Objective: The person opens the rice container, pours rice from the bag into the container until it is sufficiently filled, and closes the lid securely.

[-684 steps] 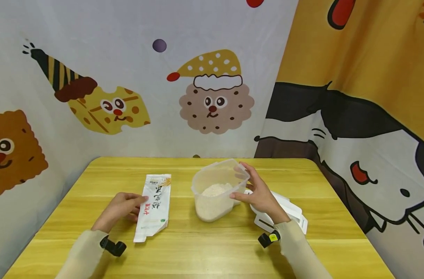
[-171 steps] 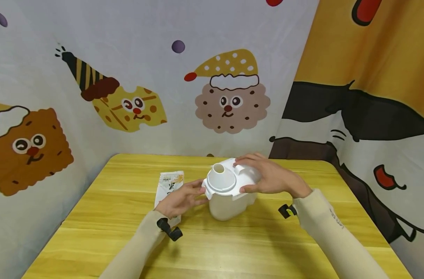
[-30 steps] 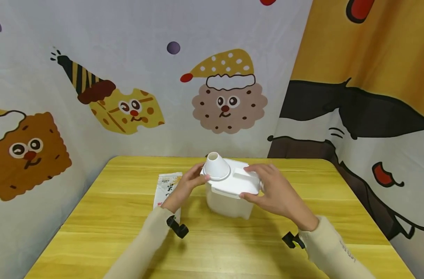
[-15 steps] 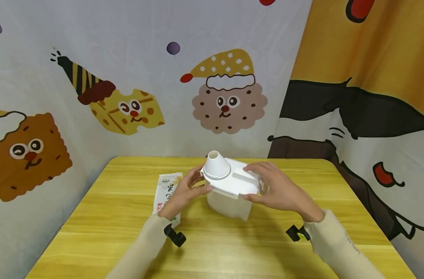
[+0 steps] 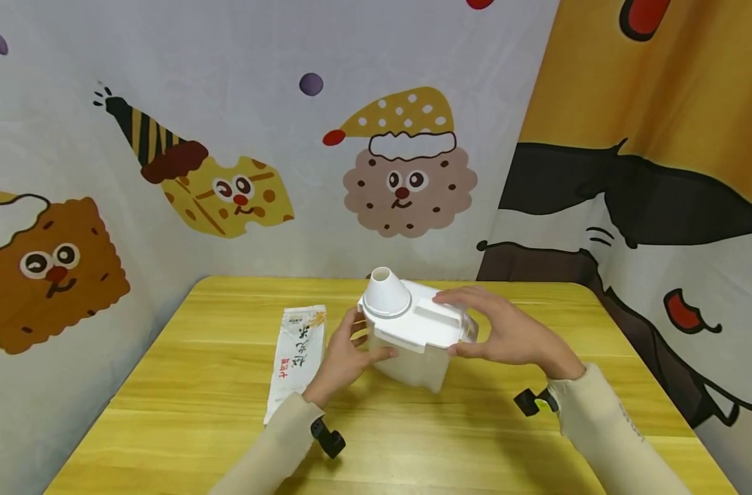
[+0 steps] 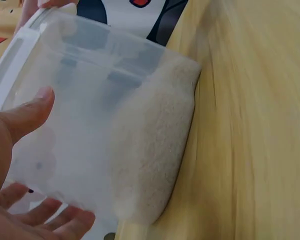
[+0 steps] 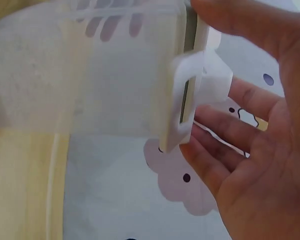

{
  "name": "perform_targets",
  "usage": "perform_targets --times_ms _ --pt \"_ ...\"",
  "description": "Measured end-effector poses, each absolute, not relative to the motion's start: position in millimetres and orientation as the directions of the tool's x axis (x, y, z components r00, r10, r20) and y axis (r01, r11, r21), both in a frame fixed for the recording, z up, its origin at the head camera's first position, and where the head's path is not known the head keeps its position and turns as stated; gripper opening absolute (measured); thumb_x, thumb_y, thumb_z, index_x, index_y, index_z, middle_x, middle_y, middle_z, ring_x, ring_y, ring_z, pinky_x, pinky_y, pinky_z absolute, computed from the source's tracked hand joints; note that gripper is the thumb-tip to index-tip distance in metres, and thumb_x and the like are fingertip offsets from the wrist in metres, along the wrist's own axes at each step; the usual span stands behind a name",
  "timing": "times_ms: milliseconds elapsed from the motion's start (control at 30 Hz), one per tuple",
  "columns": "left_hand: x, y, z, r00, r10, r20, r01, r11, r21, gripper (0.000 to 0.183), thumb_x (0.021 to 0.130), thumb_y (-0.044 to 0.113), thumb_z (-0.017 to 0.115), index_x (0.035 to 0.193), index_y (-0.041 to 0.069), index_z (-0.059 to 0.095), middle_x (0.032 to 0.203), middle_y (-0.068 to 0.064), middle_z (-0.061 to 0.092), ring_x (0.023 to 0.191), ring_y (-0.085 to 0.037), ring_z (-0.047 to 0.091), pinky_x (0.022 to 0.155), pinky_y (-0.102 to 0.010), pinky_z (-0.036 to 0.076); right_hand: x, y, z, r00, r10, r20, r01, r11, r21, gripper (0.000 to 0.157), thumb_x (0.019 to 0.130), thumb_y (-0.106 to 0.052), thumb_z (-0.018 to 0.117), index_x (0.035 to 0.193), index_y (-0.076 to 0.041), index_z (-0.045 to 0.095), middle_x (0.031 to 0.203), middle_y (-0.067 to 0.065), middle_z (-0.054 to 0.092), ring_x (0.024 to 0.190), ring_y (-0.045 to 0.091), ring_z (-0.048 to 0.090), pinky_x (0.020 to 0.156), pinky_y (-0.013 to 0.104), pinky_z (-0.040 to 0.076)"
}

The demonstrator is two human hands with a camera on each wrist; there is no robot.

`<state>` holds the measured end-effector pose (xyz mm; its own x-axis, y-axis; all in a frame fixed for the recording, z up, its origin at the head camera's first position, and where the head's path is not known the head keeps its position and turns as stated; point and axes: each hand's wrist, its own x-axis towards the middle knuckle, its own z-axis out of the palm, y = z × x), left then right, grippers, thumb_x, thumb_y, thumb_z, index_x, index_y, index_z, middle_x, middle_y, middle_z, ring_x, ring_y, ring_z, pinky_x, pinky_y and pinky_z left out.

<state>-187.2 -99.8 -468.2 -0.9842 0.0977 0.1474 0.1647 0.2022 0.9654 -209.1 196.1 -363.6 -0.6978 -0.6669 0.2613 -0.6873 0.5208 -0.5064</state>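
A translucent storage container (image 5: 407, 364) stands on the table, its lower part filled with pale grains (image 6: 150, 145) that look like rice. On top sits a white lid (image 5: 412, 324) with a cone-shaped spout (image 5: 385, 292) at its left end. My left hand (image 5: 345, 357) grips the container's left end, thumb on the near side and fingers round the far side. With thumb and fingers spread across the lid's right end, my right hand (image 5: 506, 333) holds it there. The right wrist view shows a white slotted tab (image 7: 182, 100) at the lid's edge, beside the right palm.
Left of the container lies a flat white packet (image 5: 295, 357) with black and red lettering. The wooden table (image 5: 215, 357) ends at a printed cloth backdrop (image 5: 246, 103).
The container was uncovered at first, with the lid lying beside it; now the lid is on. Lately my left hand has slid lower on the container, and my right hand has shifted slightly right.
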Motion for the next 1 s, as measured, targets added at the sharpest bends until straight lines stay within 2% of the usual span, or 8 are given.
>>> perform_targets --times_ms 333,500,700,833,1000 --pt "-207.7 -110.9 -468.7 -0.970 0.214 0.114 0.151 0.169 0.974 0.089 0.080 0.019 0.090 0.153 0.024 0.041 0.151 -0.005 0.051 0.141 -0.032 0.048 0.118 -0.051 0.045 -194.4 181.2 -361.3 -0.754 -0.585 0.298 -0.648 0.592 -0.478 0.071 0.072 -0.043 0.093 0.133 -0.023 0.064 0.139 0.002 0.063 0.127 0.028 0.057 0.103 0.054 0.051" --pt "-220.7 -117.7 -468.3 -0.952 0.293 0.089 0.142 0.165 0.976 0.089 0.082 0.012 0.087 0.156 0.025 0.038 0.156 -0.006 0.047 0.146 -0.032 0.044 0.121 -0.047 0.042 -183.2 165.9 -359.6 -0.796 -0.523 0.305 -0.606 0.676 -0.420 0.072 0.069 -0.046 0.094 0.129 -0.019 0.065 0.134 0.005 0.064 0.123 0.029 0.058 0.097 0.050 0.055" --pt "-228.4 -126.2 -468.1 -0.934 0.351 0.065 0.130 0.166 0.978 0.092 0.084 0.007 0.083 0.159 0.024 0.033 0.161 -0.008 0.042 0.151 -0.032 0.038 0.121 -0.047 0.041 -175.5 154.9 -358.7 -0.790 -0.528 0.311 -0.611 0.722 -0.326 0.075 0.071 -0.052 0.092 0.130 -0.016 0.063 0.132 0.007 0.064 0.119 0.027 0.060 0.090 0.043 0.058" --pt "-229.5 -125.4 -468.4 -0.928 0.368 0.066 0.130 0.153 0.980 0.091 0.086 0.004 0.081 0.160 0.022 0.031 0.162 -0.009 0.040 0.150 -0.034 0.039 0.117 -0.047 0.046 -178.4 162.7 -354.1 -0.772 -0.575 0.271 -0.636 0.680 -0.365 0.072 0.075 -0.045 0.090 0.135 -0.016 0.062 0.135 0.005 0.062 0.121 0.024 0.059 0.094 0.044 0.057" --pt "-228.2 -122.6 -468.7 -0.928 0.368 0.063 0.120 0.134 0.984 0.090 0.087 0.004 0.080 0.160 0.022 0.032 0.162 -0.010 0.040 0.150 -0.035 0.038 0.116 -0.047 0.047 -191.1 179.6 -351.6 -0.715 -0.664 0.218 -0.678 0.583 -0.448 0.071 0.078 -0.030 0.090 0.141 -0.018 0.058 0.141 0.002 0.060 0.125 0.021 0.057 0.102 0.047 0.054"
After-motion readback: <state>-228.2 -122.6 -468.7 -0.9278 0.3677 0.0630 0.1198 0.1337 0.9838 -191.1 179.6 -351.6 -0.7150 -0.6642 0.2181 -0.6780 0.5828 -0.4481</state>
